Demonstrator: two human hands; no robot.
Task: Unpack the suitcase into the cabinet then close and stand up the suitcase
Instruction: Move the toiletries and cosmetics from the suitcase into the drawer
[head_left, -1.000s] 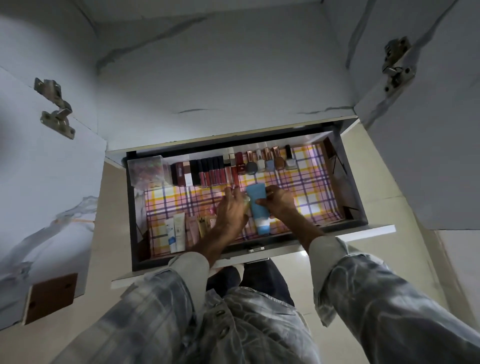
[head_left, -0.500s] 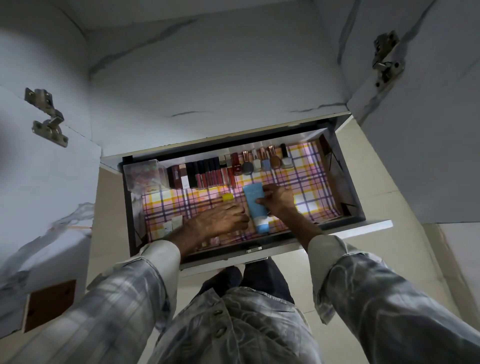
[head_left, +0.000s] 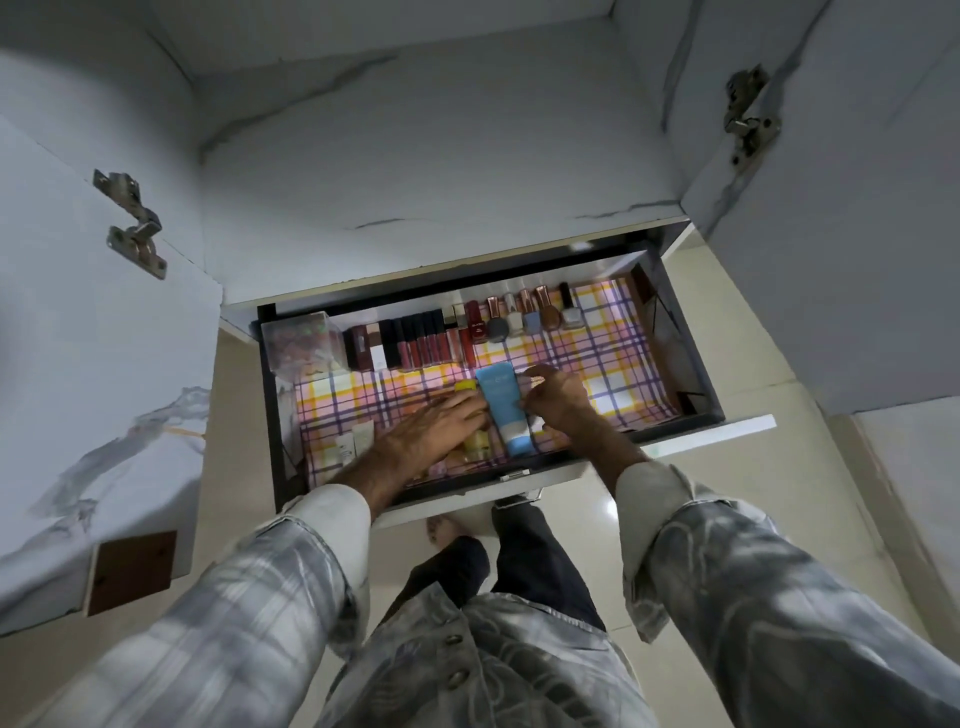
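An open cabinet drawer (head_left: 696, 364) with a plaid liner holds cosmetics. A blue tube (head_left: 504, 408) lies in the middle of it, cap toward me. My right hand (head_left: 553, 397) touches the tube's right side with curled fingers. My left hand (head_left: 436, 423) lies flat, fingers straight, over several small tubes just left of the blue one; a yellow-capped tube (head_left: 466, 385) shows past its fingertips. The suitcase is out of sight.
Along the drawer's back stand a row of lipsticks (head_left: 410, 343) and nail polish bottles (head_left: 524, 317), with a clear box (head_left: 304, 345) at the back left. Two white tubes (head_left: 353, 441) lie front left. Open cabinet doors (head_left: 78, 364) flank the drawer.
My left hand has slid from beside the blue tube to lie flat across the small tubes on its left. The right hand stays at the blue tube. The camera shifted slightly.
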